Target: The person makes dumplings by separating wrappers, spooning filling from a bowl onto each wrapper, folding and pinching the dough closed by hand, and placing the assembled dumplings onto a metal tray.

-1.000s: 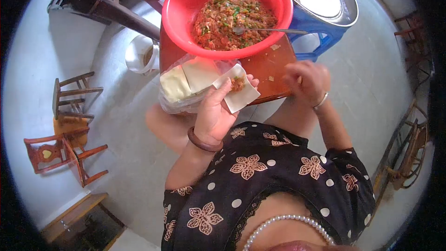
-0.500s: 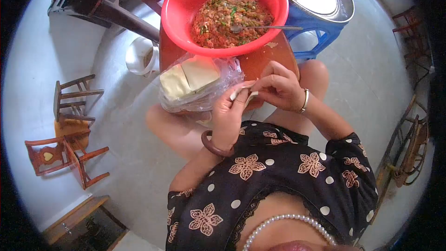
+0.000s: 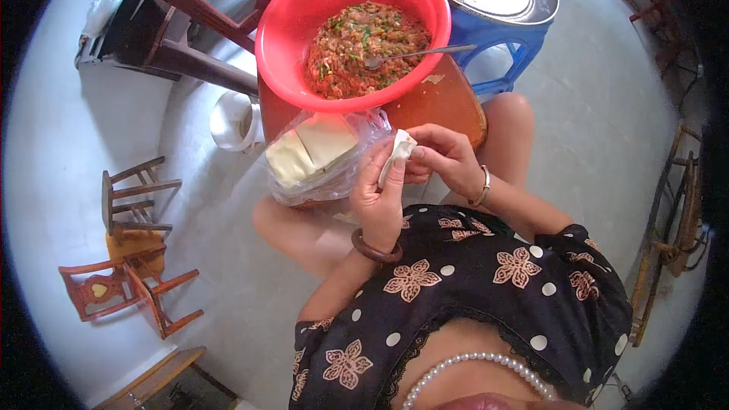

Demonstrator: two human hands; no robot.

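A folded white wonton wrapper (image 3: 398, 152) is pinched between both hands, above the stool's front edge; any filling inside is mostly hidden. My left hand (image 3: 378, 196) closes round its lower side with the thumb on top. At its upper right end, the fingertips of my right hand (image 3: 449, 159) press the dough. Just left of the hands lies a stack of square pale yellow wrappers (image 3: 310, 150) on a clear plastic bag (image 3: 370, 130). Beyond them a red basin (image 3: 282, 52) contains minced filling (image 3: 361, 34) with green bits, and a metal spoon (image 3: 425, 53) rests in it.
The basin and bag sit on a brown wooden stool (image 3: 448, 102). Back right, a blue plastic stool (image 3: 524, 44) carries a round mesh tray (image 3: 541, 7) with wontons at its left edge. A white bucket (image 3: 228, 123) and small wooden chairs (image 3: 137, 197) stand left.
My hands have turned the wrapper more upright, and its folded white face now shows more. The view has shifted slightly; the basin and stack stay in place.
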